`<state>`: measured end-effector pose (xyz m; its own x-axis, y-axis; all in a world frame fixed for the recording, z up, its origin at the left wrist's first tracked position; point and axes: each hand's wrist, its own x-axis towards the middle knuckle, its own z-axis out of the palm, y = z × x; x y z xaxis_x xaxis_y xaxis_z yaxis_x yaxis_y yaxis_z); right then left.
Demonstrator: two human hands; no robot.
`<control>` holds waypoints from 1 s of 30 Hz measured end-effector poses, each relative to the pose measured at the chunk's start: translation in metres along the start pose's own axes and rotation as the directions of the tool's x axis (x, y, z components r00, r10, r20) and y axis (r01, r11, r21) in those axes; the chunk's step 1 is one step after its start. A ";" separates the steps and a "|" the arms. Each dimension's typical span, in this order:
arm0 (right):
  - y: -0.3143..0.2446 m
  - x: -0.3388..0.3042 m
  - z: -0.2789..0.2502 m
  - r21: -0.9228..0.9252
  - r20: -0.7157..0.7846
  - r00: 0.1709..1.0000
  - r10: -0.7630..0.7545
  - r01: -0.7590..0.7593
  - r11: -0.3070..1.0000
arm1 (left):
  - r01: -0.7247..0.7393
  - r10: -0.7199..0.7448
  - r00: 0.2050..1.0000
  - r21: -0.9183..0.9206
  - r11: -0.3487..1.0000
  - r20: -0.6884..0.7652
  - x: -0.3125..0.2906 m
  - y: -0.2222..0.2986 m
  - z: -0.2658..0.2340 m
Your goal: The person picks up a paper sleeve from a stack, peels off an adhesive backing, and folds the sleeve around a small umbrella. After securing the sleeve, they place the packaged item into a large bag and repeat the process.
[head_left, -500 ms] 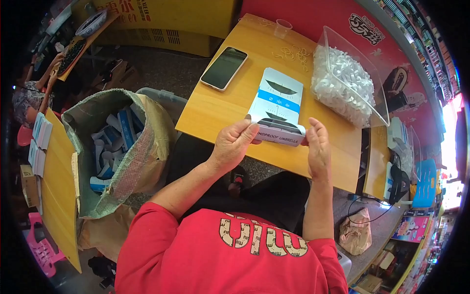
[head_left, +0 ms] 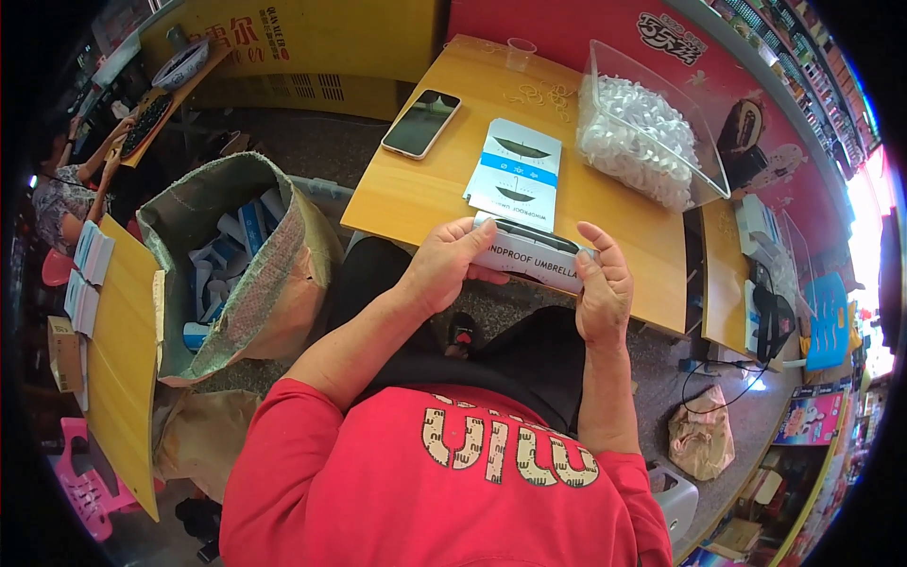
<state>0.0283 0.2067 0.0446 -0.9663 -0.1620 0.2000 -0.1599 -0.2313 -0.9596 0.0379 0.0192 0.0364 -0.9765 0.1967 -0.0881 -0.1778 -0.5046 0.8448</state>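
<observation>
A printed paper sheet (head_left: 531, 255), pale with a dark umbrella picture, is bent into a curl between my two hands at the near edge of the table. My left hand (head_left: 452, 263) pinches its left end, thumb on top. At the right end, my right hand (head_left: 604, 288) grips it with the thumb pressed on the face and the forefinger raised. Just beyond lies a stack of matching sheets (head_left: 517, 170), white with a blue band, flat on the wooden table (head_left: 397, 203).
A phone (head_left: 421, 123) lies left of the stack. Beyond are loose rubber bands (head_left: 540, 97), a clear cup (head_left: 520, 54) and a clear bin of white curled pieces (head_left: 635, 142). An open sack (head_left: 283, 293) of rolled sheets stands left. Another person (head_left: 71, 203) sits far left.
The sheet has come off the stack toward me and is curled more tightly. My right thumb now presses on its face. The view has shifted slightly.
</observation>
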 end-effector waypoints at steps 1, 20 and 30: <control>-0.003 -0.004 -0.001 0.003 -0.001 1.000 -0.008 0.008 1.000 | 0.019 -0.018 1.000 -0.048 0.999 0.016 -0.004 0.002 0.003; -0.032 -0.047 0.000 0.096 -0.096 0.985 -0.142 0.151 0.984 | -0.291 0.986 0.118 0.945 0.149 -0.119 -0.173 0.157 -0.081; -0.017 -0.048 0.007 -0.071 0.056 0.998 0.040 -0.036 0.997 | 0.087 0.700 0.601 0.903 0.422 -0.385 -0.182 0.144 -0.108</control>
<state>0.0792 0.2119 0.0527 -0.9591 -0.2244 0.1722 -0.1390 -0.1563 -0.9779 0.1770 -0.1796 0.1169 -0.7585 -0.5587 0.3354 -0.0497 0.5628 0.8251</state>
